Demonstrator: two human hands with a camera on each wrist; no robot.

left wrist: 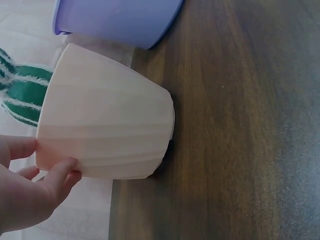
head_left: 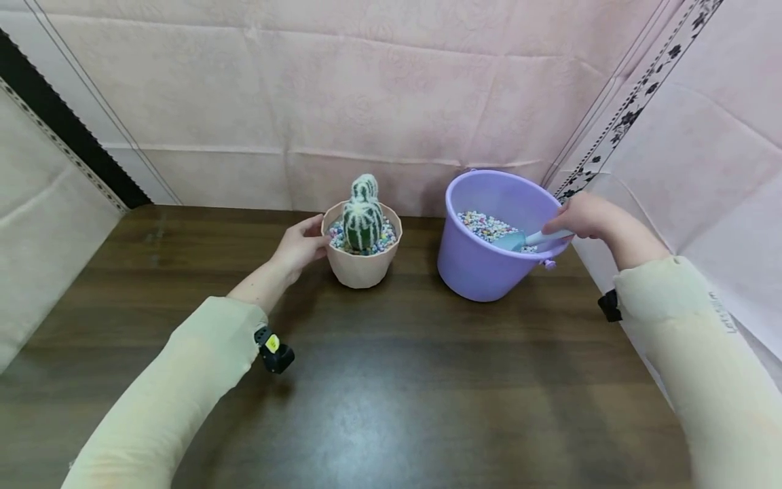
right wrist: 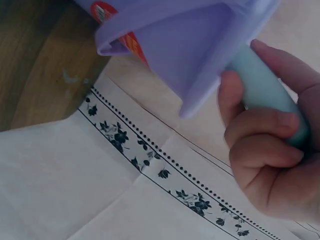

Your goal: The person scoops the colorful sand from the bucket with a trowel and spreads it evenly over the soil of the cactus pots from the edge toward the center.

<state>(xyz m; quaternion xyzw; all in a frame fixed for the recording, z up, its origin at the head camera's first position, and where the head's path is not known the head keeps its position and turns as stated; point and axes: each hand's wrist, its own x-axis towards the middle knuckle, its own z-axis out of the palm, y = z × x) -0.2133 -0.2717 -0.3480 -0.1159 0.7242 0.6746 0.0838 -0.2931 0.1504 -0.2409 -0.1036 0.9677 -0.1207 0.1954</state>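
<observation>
A cream pot (head_left: 357, 272) stands on the brown tabletop, holding a green cactus (head_left: 363, 227) with white fuzzy ribs among multicoloured pebbles. My left hand (head_left: 298, 248) grips the pot by its left side near the rim; in the left wrist view the thumb and fingers (left wrist: 62, 172) lie against the wall. To the right is a purple bucket (head_left: 473, 268), partly filled with small multicoloured pebbles (head_left: 479, 223). My right hand (head_left: 591, 221) curls round the pale blue handle (right wrist: 265, 87) of a small shovel. The shovel's blade (head_left: 508, 242) is inside the bucket, at the pebbles.
The bucket's purple carrying handle (right wrist: 155, 20) hangs on its outside. Pale cloth (head_left: 366, 88) hangs behind the table (head_left: 391, 380) and along both sides, with a black floral border (head_left: 629, 119) at the right. Bare wood lies in front of the pot and bucket.
</observation>
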